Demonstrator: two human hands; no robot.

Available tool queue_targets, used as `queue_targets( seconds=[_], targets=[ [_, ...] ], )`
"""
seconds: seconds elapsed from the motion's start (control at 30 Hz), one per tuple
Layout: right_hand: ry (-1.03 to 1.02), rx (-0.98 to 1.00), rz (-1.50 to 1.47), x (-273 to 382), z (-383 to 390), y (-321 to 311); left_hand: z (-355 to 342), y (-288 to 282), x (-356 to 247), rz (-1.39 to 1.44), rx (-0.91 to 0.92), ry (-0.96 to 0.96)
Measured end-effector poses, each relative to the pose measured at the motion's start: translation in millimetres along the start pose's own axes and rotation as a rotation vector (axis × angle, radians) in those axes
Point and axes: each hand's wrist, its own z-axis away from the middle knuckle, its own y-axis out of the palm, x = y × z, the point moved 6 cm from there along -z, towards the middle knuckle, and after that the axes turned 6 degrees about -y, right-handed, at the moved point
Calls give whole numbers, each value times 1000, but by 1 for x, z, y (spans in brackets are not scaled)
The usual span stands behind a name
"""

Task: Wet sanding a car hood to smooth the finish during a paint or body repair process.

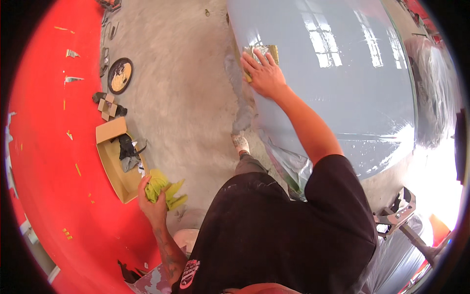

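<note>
My right hand [264, 73] lies with fingers spread on a yellowish, silvery-topped square pad [272, 53], which rests on the left edge of a large glossy grey-blue panel [342, 93] at the upper right. The pad's underside is hidden. My left hand [149, 198] is closed round a crumpled yellow-green cloth [169, 193], low at my left beside an open cardboard box [110, 159]. A sheet of clear plastic [289, 166] hangs below the panel's lower left edge.
A red surface [54, 161] fills the left side. On the concrete floor [176, 83] lie a dark tray with pale residue [120, 76] and a small open box [107, 108]. At the right stand a metal stand [396, 215] and plastic-wrapped items [426, 88].
</note>
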Motion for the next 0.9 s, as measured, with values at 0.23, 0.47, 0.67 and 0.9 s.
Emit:
queue_targets(
  seconds=[0.23, 0.47, 0.67, 0.9],
  targets=[
    [176, -130, -517, 94, 35, 1, -64, 54, -16, 784, 587, -27],
    [499, -419, -1447, 123, 30, -84, -100, 145, -87, 265, 794, -57],
    [674, -503, -1406, 143, 58, -107, -101, 161, -106, -58, 1094, 277],
    [834, -710, -1485, 172, 110, -86, -99, 169, -108, -52, 1340, 259]
  ],
)
